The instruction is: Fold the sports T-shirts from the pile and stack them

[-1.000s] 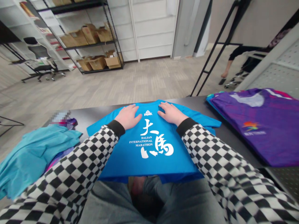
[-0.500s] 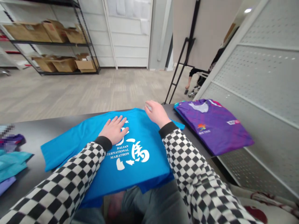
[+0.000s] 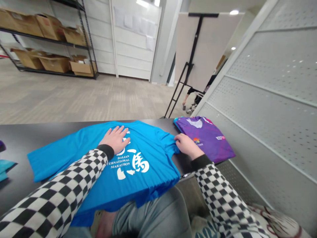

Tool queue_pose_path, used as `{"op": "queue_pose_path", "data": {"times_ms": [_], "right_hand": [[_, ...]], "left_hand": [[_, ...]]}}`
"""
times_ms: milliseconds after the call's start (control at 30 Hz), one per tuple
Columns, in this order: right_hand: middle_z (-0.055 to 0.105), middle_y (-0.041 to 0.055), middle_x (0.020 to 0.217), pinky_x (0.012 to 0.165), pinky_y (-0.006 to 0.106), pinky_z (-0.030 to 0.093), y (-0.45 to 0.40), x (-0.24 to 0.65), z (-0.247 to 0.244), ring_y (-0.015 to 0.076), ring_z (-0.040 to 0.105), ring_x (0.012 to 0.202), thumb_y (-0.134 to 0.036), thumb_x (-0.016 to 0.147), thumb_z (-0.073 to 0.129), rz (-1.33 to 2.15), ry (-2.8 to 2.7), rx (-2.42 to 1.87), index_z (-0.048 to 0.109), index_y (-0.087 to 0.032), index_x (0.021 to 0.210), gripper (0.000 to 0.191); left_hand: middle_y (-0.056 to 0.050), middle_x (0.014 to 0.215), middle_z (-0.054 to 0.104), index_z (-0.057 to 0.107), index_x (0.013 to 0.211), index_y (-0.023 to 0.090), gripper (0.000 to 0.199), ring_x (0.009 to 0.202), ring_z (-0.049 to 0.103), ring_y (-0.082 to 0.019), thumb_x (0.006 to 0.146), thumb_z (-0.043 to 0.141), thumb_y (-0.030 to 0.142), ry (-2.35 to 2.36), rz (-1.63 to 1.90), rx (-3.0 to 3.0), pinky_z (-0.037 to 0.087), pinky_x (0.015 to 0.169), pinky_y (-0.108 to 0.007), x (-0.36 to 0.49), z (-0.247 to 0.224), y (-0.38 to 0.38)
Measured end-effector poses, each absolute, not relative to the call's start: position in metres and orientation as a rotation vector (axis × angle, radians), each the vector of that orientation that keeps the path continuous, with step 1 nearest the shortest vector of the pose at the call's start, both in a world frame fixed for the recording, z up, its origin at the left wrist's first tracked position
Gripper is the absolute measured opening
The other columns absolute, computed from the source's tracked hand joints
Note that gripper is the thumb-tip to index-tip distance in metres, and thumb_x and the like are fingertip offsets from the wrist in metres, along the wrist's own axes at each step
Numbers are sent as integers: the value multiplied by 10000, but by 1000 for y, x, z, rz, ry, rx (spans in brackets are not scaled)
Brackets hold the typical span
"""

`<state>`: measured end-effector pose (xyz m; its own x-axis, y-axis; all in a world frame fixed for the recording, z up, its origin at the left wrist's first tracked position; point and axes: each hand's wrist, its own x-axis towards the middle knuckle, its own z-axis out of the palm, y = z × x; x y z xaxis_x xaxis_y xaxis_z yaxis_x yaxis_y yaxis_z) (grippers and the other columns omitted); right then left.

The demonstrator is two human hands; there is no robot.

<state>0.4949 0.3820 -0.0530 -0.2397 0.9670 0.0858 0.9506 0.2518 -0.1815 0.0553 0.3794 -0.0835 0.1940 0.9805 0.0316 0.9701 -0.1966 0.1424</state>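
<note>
The blue T-shirt lay spread on the dark table, its lower end hanging over the near edge above the person's lap. White print on it read "DALIAN", "TERNATIONAL" with its start hidden, and "MARATHON", beside a large brushed "馬"; a lone "K" showed above. The left hand rested flat across the print, fingers slightly spread, while the right hand pinched the sleeve near a folded purple shirt, whose logo lettering was too small to read.
</note>
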Motion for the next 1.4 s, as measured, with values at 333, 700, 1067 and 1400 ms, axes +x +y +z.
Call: {"op": "queue_pose_path", "data": {"times_ms": [333,700,1067,1400], "right_hand": [[810,167,1226,1074,306,521,425,485,-31,260,756,1152,-66,996,575,-4,-2458,-1912,857,-139,1157,332],[826,140,1307,1165,421,555,366,485,-76,298,750,1250,-234,1072,564,-99,-2087,-1651,824,-198,1208,296],[831,128,1290,1220,420,516,367,485,-93,291,734,1267,-206,1011,590,-77,-2001,-1718,839,-204,1157,288],[818,129,1340,1240,439,510,362,483,-88,296,715,1305,-189,1011,596,-34,-1995,-1742,836,-206,1203,307]], "left_hand": [[-83,1923,285,407,1827,236,828,1790,238,-356,1124,319,664,1923,171,2320,173,1443,-631,58,-78,378],[-95,1924,283,403,1828,232,845,1789,235,-367,1114,315,677,1904,185,2325,167,1438,-635,56,-83,380],[-222,1662,659,707,1585,216,740,1538,591,-498,957,605,594,1967,-232,2214,155,1383,-761,88,-28,419],[-170,1829,477,581,1695,209,700,1701,431,-357,1119,389,556,1538,185,2466,316,1386,-597,221,-52,450]]}}
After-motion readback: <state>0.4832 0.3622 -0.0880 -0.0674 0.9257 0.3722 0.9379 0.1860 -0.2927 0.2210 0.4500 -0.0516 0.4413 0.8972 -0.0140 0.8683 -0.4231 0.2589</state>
